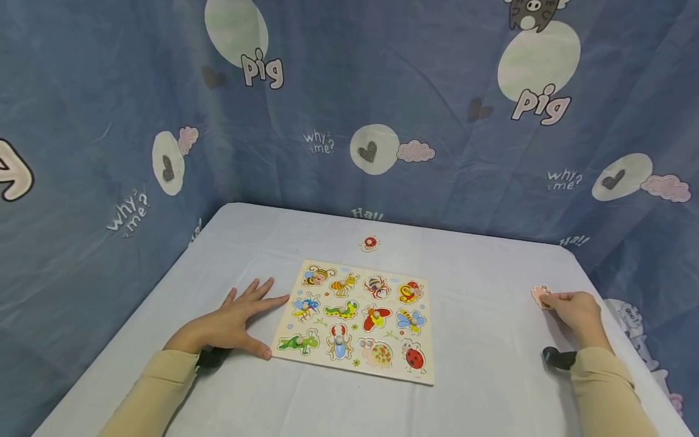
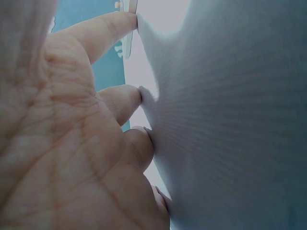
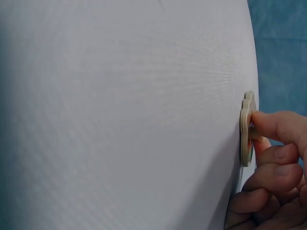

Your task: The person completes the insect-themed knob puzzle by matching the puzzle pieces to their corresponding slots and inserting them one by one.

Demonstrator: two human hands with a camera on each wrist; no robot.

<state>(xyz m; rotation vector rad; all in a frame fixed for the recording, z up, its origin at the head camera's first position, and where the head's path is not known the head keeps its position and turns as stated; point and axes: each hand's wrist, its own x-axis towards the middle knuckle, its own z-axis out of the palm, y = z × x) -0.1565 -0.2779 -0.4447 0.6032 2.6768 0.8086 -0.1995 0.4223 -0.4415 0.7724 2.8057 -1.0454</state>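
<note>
A wooden peg puzzle board (image 1: 314, 358) with insect pictures lies on the table. Most of its pictures carry a small knob; on the snail (image 1: 380, 354) and the ladybug (image 1: 413, 357) at the bottom right I see none. My left hand (image 1: 235, 325) is spread flat at the board's left edge, with index finger and thumb touching it. Far to the right, my right hand (image 1: 576, 312) pinches the knob of a small pale pink puzzle piece (image 3: 245, 132) between thumb and finger. The piece (image 1: 540, 296) is at the table surface; fingers hide part of its picture.
Behind the board, a red ladybug puzzle piece (image 1: 370, 243) with a knob lies alone. The table has a white cloth (image 1: 480, 340). Blue printed curtains (image 1: 327, 91) hang behind and at both sides of it.
</note>
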